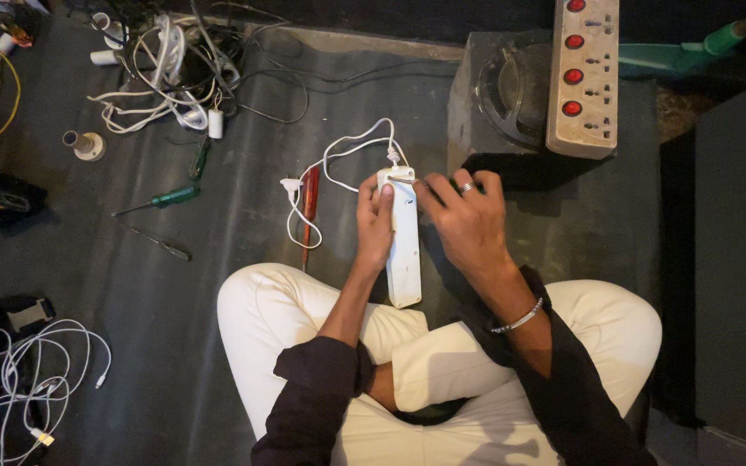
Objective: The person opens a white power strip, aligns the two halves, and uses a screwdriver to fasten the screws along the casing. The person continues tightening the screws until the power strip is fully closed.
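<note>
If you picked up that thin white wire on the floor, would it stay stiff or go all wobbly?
Probably wobbly: the white cord already lies in loose curls. It looks thin, so likely light, and its plug would dangle.

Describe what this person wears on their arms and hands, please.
Dark sleeves are pushed up past both elbows. The right hand has a silver ring on one finger and a thin silver bracelet at the wrist. The left hand is bare, with no jewellery.

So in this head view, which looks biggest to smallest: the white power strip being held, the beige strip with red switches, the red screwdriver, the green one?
1. Beige strip with red switches, partly cut off by the frame.
2. White power strip, close in length but slimmer; it may simply sit nearer or farther.
3. Red screwdriver.
4. Green screwdriver.
</note>
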